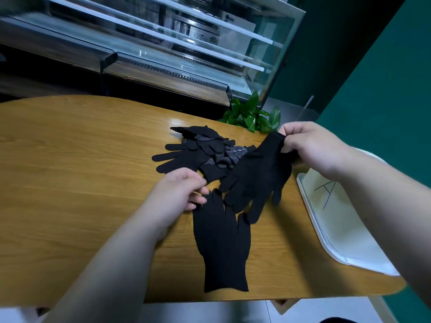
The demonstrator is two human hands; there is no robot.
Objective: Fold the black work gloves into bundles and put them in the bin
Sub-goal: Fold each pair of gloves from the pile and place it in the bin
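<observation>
One black glove (221, 238) lies flat on the wooden table (81, 171), cuff toward me, fingers pointing away. My right hand (312, 148) pinches the cuff of a second black glove (258, 173), which hangs with its fingers drooping over the flat glove's fingertips. My left hand (179, 192) hovers at the flat glove's fingertips with loosely curled fingers; whether it pinches a fingertip is unclear. A pile of several black gloves (203, 152), some with white grip dots, lies farther back. The white bin (345, 220) sits at the table's right edge, partly hidden by my right arm.
A green potted plant (251, 115) stands beyond the table's far right edge. A glass display case (163, 43) runs along the back. A green wall (384, 89) is on the right. Bare wood stretches across the table's left half.
</observation>
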